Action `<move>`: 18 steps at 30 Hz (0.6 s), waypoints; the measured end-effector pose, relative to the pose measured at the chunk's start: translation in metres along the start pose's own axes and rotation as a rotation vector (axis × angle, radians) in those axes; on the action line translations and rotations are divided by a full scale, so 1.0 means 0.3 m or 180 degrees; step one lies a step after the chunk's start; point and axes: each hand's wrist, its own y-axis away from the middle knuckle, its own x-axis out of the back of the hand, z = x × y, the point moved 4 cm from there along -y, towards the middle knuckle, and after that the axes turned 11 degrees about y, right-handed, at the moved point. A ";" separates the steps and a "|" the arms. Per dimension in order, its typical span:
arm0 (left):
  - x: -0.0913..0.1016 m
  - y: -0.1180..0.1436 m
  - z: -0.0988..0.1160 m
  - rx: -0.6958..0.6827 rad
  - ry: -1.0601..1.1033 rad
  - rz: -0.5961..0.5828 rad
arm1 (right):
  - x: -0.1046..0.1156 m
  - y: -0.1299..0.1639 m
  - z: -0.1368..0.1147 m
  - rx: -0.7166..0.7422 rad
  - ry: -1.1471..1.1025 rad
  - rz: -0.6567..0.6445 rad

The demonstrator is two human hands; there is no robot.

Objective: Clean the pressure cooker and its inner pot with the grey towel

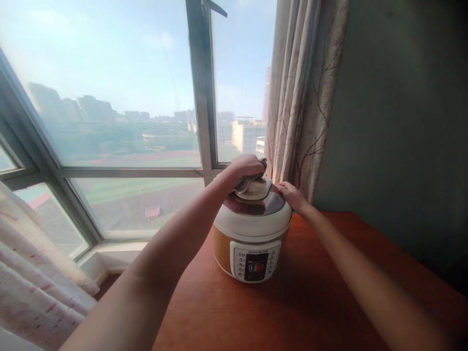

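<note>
A pressure cooker stands on the wooden tabletop by the window, and its lid is being wiped. The left hand has its grip closed over a grey cloth pressed on the lid's handle, while the right hand lies flat and empty against the lid's rim, steadying it. Carrying the wipe on likely calls for sweeping the cloth outward over the dark lid.

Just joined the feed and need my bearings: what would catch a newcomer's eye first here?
The orange and white pressure cooker on the reddish wooden table, its control panel facing the camera. The left hand presses a grey cloth onto the lid's top, while the right hand rests on the lid's right edge. Behind, a big window shows a hazy city, with a patterned curtain at right.
</note>
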 end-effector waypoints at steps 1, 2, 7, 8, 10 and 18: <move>-0.022 0.000 0.039 0.0005 -0.0178 0.0037 | -0.001 -0.001 0.002 0.0018 -0.0010 -0.0006; -0.047 0.003 0.077 -0.0043 -0.0501 0.0088 | -0.001 -0.001 0.003 0.0035 -0.0025 -0.0010; -0.156 0.059 0.188 -0.0548 -0.1333 -0.0137 | 0.003 0.007 0.002 0.0118 -0.0082 -0.0042; -0.158 0.073 0.187 -0.0646 -0.1320 -0.0172 | 0.004 0.009 0.000 0.0137 -0.0085 -0.0051; -0.139 0.097 0.161 -0.0750 -0.1184 -0.0214 | 0.007 0.013 -0.006 0.0165 -0.0086 -0.0060; 0.017 0.079 -0.081 -0.0412 0.0529 -0.0274 | 0.005 0.010 -0.004 0.0064 -0.0017 -0.0020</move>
